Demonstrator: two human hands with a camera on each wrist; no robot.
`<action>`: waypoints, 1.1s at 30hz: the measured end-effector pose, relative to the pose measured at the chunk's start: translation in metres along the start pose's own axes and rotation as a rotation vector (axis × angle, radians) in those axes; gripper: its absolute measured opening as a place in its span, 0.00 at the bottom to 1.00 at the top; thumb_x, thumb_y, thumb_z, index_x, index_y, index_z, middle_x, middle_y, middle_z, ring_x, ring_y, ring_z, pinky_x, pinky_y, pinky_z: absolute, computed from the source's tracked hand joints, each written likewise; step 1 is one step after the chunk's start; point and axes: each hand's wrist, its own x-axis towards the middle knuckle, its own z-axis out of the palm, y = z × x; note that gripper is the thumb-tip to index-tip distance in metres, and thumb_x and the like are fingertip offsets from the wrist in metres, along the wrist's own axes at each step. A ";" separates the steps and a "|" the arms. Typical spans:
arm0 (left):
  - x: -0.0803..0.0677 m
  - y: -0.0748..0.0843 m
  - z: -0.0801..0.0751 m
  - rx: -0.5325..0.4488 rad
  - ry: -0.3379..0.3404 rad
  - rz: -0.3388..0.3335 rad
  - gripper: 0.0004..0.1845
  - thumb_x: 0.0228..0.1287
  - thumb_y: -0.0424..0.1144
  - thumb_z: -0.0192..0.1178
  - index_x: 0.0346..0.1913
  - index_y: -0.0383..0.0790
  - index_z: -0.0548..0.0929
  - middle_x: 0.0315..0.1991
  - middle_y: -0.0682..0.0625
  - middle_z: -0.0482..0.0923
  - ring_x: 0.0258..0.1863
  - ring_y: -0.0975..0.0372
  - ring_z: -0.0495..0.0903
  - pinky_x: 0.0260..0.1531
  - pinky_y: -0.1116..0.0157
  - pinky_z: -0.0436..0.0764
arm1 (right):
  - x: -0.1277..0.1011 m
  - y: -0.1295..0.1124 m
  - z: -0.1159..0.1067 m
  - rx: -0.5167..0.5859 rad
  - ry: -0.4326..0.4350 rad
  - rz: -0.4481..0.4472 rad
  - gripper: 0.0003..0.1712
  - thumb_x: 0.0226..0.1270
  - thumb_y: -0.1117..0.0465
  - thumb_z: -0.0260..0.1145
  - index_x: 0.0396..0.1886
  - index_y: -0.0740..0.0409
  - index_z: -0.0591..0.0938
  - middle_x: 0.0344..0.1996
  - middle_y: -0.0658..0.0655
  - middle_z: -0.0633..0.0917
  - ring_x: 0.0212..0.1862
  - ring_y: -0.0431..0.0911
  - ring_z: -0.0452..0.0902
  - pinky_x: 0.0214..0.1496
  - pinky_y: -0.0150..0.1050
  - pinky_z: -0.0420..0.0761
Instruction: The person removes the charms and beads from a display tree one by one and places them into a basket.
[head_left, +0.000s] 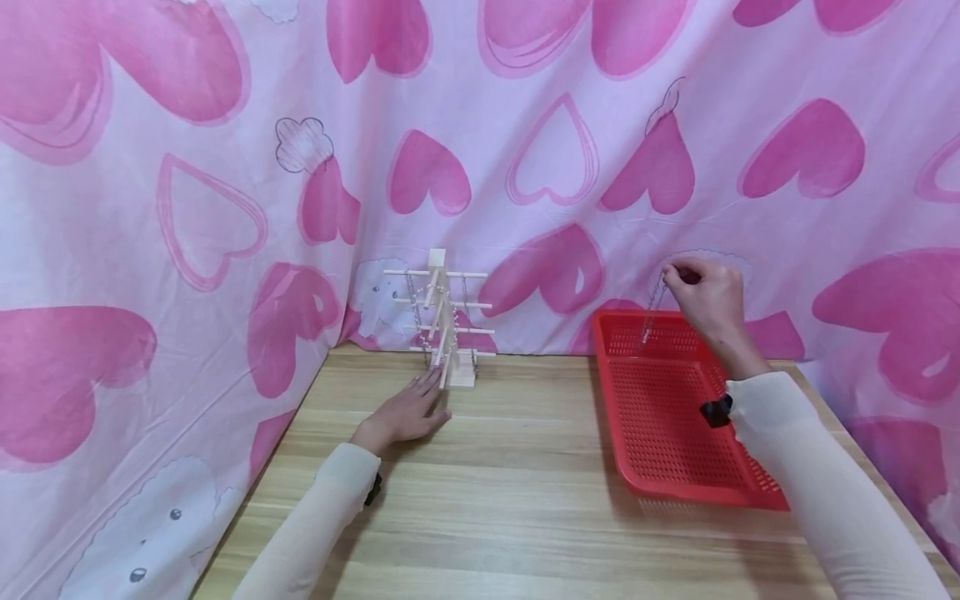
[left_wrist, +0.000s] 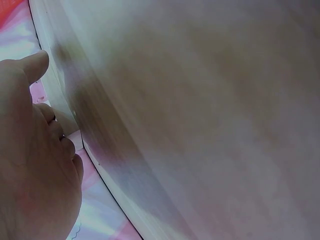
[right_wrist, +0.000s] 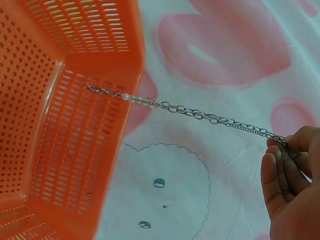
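A silver chain with small pale beads (right_wrist: 195,115) hangs from my right hand (head_left: 708,292), whose thumb and fingertips pinch its upper end. The lower end dangles over the far part of a red plastic basket (head_left: 617,433). My left hand (head_left: 405,412) reaches low to a wooden peg stand (head_left: 437,260), fingers extended and fingertips right at its lower front pegs. Several chains, one of them beaded, drape over the stand's pegs. In the left wrist view, the left hand (left_wrist: 35,165) shows thumb apart from the fingers and nothing gripped.
The wood-grain table (head_left: 517,475) carries the stand at its back left and the basket on the right. A pink heart-patterned cloth (head_left: 555,150) hangs close behind the table and along its left and right sides. Each wrist wears a small black device.
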 end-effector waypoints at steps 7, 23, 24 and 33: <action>0.000 0.000 -0.001 0.001 0.011 0.001 0.43 0.84 0.58 0.46 0.85 0.31 0.49 0.88 0.37 0.38 0.88 0.44 0.41 0.88 0.47 0.49 | -0.003 0.010 0.004 -0.041 -0.041 0.026 0.12 0.72 0.63 0.67 0.40 0.65 0.93 0.34 0.68 0.92 0.27 0.14 0.65 0.35 0.14 0.65; 0.001 0.003 -0.001 0.021 0.003 0.001 0.44 0.85 0.59 0.44 0.86 0.32 0.46 0.88 0.39 0.37 0.88 0.45 0.41 0.88 0.48 0.49 | -0.019 0.029 0.013 -0.098 -0.190 0.124 0.15 0.78 0.57 0.65 0.49 0.63 0.91 0.42 0.68 0.92 0.38 0.51 0.81 0.32 0.18 0.66; 0.001 0.003 -0.001 0.022 0.002 -0.001 0.44 0.85 0.59 0.44 0.86 0.33 0.46 0.88 0.39 0.37 0.88 0.45 0.41 0.88 0.48 0.49 | -0.020 0.031 0.014 -0.102 -0.197 0.125 0.15 0.78 0.57 0.65 0.50 0.63 0.91 0.42 0.68 0.92 0.39 0.52 0.81 0.32 0.18 0.66; 0.001 0.000 0.002 0.013 0.023 0.013 0.44 0.84 0.58 0.45 0.85 0.31 0.47 0.88 0.38 0.38 0.88 0.44 0.42 0.87 0.47 0.50 | -0.028 0.042 0.024 -0.101 -0.279 0.162 0.16 0.80 0.57 0.65 0.53 0.63 0.91 0.44 0.68 0.91 0.40 0.54 0.81 0.31 0.23 0.71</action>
